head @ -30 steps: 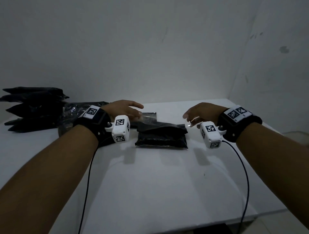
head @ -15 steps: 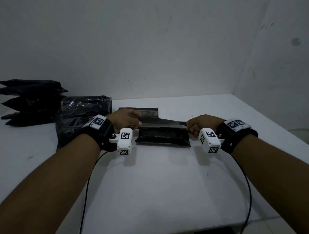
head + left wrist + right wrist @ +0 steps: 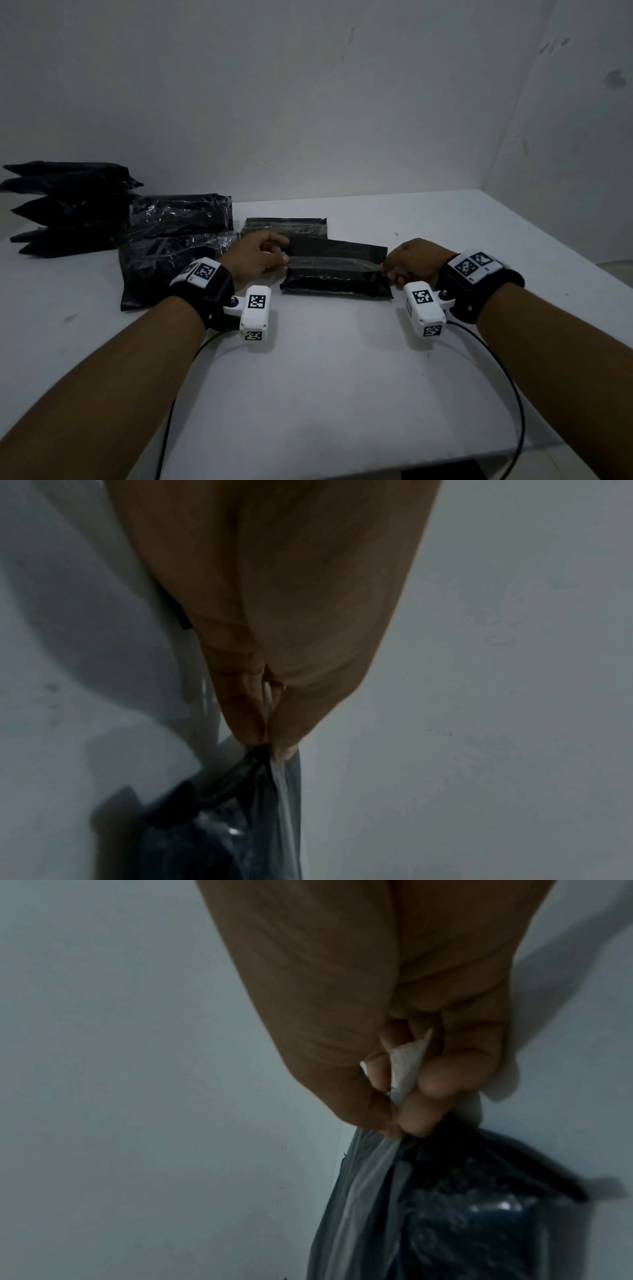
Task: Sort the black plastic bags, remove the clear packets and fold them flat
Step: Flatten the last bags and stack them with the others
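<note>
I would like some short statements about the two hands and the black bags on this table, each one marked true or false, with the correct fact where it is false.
1. The left hand pinches one end of the middle black bag. True.
2. The right hand lies open on the white table. False: it grips the other end of the same bag, fingers curled.
3. A stack of black bags lies at the far left of the table. True.
4. The held bag is lifted high above the table. False: its lower part rests on the table.
5. A cable runs from the right wrist. True.
</note>
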The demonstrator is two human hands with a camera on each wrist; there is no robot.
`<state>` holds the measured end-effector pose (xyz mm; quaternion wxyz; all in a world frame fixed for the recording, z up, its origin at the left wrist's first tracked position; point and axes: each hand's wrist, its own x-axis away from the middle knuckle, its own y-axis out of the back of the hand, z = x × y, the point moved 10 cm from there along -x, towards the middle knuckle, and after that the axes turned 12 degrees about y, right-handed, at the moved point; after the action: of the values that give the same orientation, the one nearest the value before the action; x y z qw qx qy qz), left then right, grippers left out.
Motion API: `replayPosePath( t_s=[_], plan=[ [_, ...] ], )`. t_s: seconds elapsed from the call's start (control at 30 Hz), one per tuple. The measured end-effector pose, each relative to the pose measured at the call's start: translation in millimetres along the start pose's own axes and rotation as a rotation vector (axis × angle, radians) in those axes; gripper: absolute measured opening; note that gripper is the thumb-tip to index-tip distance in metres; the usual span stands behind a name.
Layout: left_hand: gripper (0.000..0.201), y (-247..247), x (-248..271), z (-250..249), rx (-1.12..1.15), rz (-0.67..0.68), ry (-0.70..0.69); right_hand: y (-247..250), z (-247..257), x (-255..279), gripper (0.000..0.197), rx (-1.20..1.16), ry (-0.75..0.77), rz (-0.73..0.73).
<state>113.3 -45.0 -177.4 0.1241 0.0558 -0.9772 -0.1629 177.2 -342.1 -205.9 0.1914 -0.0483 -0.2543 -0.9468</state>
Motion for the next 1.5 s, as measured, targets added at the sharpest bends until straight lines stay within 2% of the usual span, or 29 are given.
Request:
replayPosePath(
  t_s=[0.23, 0.4, 0.5, 0.63, 0.73, 0.8, 0.83, 0.9, 1.0, 1.03, 1.1, 1.23, 1.37, 1.5],
  plan=[
    [0.025, 0, 5, 10, 0.101, -0.004, 0.030, -1, 11, 3, 0.016, 0.225, 0.028, -0.036],
    [0.026, 1, 5, 18, 0.149, 0.024, 0.106, 2, 28, 5, 0.040, 0.514, 0.121, -0.069],
    [0.031, 4, 3, 21, 0.020, -0.003, 0.112, 2, 33, 1, 0.049, 0.644, 0.148, -0.096],
    [0.029, 4, -1, 14, -0.182, -0.104, 0.073, 5, 32, 2, 0.055, 0.692, 0.134, -0.110],
    [0.014, -1, 0, -2, -0.504, -0.197, 0.012, 7, 29, 6, 0.051, 0.656, 0.093, -0.098],
    [0.017, -6, 3, -7, -0.662, -0.203, 0.023, 7, 27, 7, 0.046, 0.620, 0.073, -0.082],
    [0.021, -10, 3, -5, -0.687, -0.159, 0.054, 8, 27, 7, 0.043, 0.602, 0.070, -0.074],
    [0.028, -15, 2, 0, -0.579, -0.066, 0.137, 8, 26, 8, 0.036, 0.574, 0.081, -0.065],
    [0.030, -19, 9, 10, 0.001, 0.027, 0.305, 5, 26, 9, 0.029, 0.548, 0.120, -0.062],
    [0.028, -26, 12, 11, 0.105, 0.089, 0.330, 4, 26, 9, 0.027, 0.532, 0.140, -0.071],
    [0.026, -36, 15, 10, 0.109, 0.158, 0.341, 5, 29, 10, 0.024, 0.495, 0.176, -0.104],
    [0.013, -41, 17, 6, 0.063, 0.162, 0.270, 7, 32, 11, 0.024, 0.353, 0.235, -0.146],
    [0.005, -35, 12, 5, 0.171, 0.137, 0.230, 11, 43, 21, 0.031, -0.133, 0.355, -0.214],
    [0.025, -41, 16, 4, 0.557, 0.190, 0.235, 20, 64, 32, 0.029, -0.588, 0.496, -0.193]
  ],
)
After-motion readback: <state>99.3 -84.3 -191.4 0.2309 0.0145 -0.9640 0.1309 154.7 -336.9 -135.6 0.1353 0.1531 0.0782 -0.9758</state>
